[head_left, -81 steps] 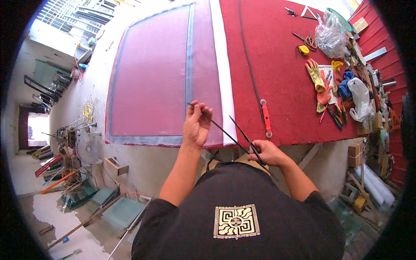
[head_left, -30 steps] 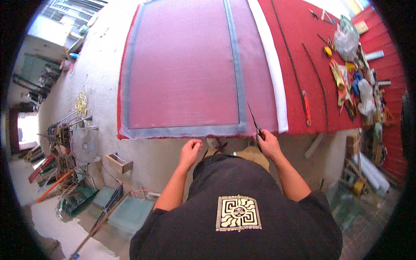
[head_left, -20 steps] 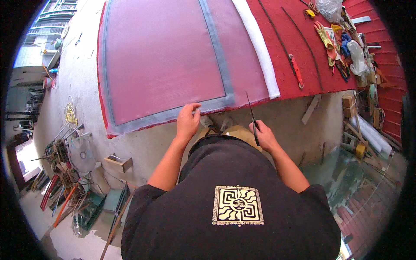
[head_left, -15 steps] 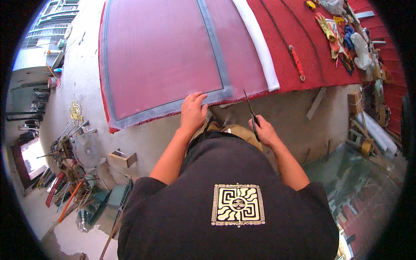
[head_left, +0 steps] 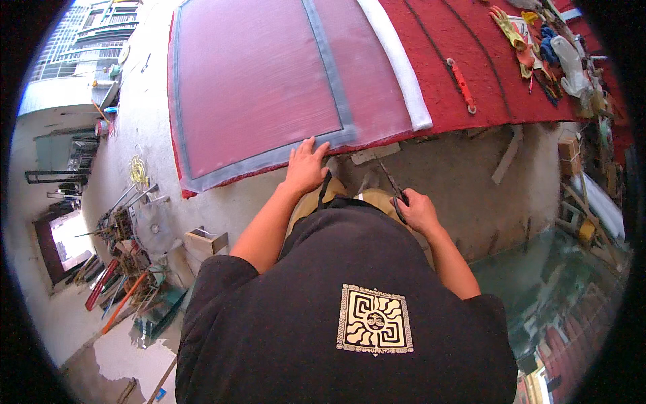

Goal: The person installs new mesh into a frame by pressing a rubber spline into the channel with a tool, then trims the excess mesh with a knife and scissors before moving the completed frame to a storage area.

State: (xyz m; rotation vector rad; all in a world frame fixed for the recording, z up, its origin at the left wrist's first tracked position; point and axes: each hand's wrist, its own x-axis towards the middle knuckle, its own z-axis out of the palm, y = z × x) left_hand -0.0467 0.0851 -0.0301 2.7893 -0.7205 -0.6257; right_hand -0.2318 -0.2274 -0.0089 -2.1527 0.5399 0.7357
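Note:
A grey rectangular frame (head_left: 325, 57) lies under a sheet of translucent mesh (head_left: 256, 74) on a red-covered table. My left hand (head_left: 307, 166) is open, its fingers spread over the frame's near side at the table edge. In my right hand (head_left: 418, 214) is a pair of dark scissors (head_left: 389, 180), fingers wrapped round the handles. The blades look closed and point away from me, just short of the table's near edge. Along the mesh's right side runs a thick white roll (head_left: 397, 64), apparently of the same mesh.
A red-handled tool (head_left: 461, 86) and dark cords lie on the red cloth (head_left: 437, 40). Farther right are gloves (head_left: 509, 30) and a clear plastic bag (head_left: 570, 64). A wooden box (head_left: 205, 242) and piled scrap stand on the floor at left. Glass sheets (head_left: 538, 289) lie low at right.
My right hand has drawn the scissors back from the table edge toward my body. My left fingers have spread flatter on the frame. The whole view has shifted slightly.

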